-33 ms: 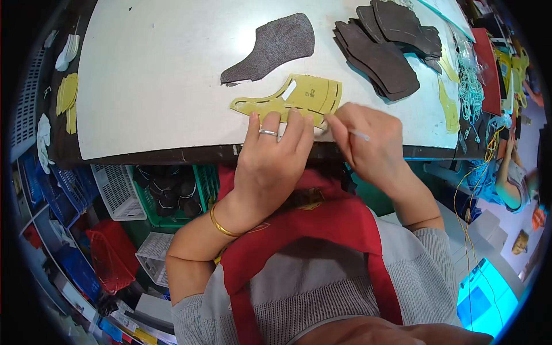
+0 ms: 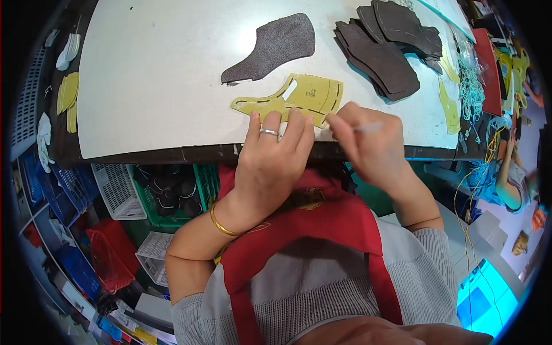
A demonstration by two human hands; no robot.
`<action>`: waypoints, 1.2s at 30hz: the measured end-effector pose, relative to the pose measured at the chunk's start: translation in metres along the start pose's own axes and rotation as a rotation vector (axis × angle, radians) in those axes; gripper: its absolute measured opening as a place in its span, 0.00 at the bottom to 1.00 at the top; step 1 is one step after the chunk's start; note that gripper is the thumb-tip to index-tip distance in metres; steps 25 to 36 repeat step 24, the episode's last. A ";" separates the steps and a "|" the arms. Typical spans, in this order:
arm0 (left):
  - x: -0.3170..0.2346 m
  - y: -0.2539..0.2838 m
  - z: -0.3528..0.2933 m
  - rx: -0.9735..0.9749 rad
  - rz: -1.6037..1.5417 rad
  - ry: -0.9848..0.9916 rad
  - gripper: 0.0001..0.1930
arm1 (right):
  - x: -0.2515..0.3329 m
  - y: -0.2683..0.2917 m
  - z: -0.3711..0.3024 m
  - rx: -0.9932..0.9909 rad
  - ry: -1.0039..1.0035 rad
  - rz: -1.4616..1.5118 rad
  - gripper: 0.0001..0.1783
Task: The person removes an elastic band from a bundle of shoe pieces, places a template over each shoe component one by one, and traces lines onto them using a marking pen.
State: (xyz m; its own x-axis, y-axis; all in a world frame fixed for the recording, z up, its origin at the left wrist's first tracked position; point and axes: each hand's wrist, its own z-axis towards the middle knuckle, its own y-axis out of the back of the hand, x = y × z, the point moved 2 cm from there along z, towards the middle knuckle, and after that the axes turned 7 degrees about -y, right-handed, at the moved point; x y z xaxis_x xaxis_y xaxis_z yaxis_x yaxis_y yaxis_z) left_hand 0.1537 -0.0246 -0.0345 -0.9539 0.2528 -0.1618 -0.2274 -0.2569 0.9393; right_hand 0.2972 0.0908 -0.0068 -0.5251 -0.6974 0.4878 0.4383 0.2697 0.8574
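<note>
A yellow card pattern (image 2: 315, 93) with slots and a toothed edge lies flat near the front edge of the table. My left hand (image 2: 276, 146), fingers stretched and slightly apart, presses its fingertips along the pattern's near edge. At the pattern's right corner, my right hand (image 2: 371, 138) pinches a thin, pale pen-like tool (image 2: 371, 126). Motion blurs that tool, so its exact kind is unclear. Just beyond the pattern rests a dark brown leather piece (image 2: 282, 46) of similar boot-like outline. Whether anything lies beneath the pattern is hidden.
Stacked dark leather pieces (image 2: 382, 60) lie at the back right of the white table (image 2: 144, 86). Tangled pale cords (image 2: 471, 86) and yellow card strips are at its right edge. Below, at left, stand a green crate (image 2: 207, 187) of dark items and a red basket (image 2: 112, 256).
My right hand and the tool in it have shifted slightly at the pattern's right corner. My left hand and the pattern stay in place.
</note>
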 end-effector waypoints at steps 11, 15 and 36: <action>-0.002 0.003 -0.001 -0.068 0.013 0.019 0.18 | -0.016 0.008 0.027 0.017 0.118 -0.091 0.13; -0.001 -0.003 -0.002 -0.102 0.088 -0.011 0.18 | -0.020 0.003 0.044 0.002 -0.146 0.071 0.11; 0.034 0.000 0.022 -0.334 0.055 -0.059 0.24 | -0.043 0.029 0.026 0.049 -0.412 0.624 0.15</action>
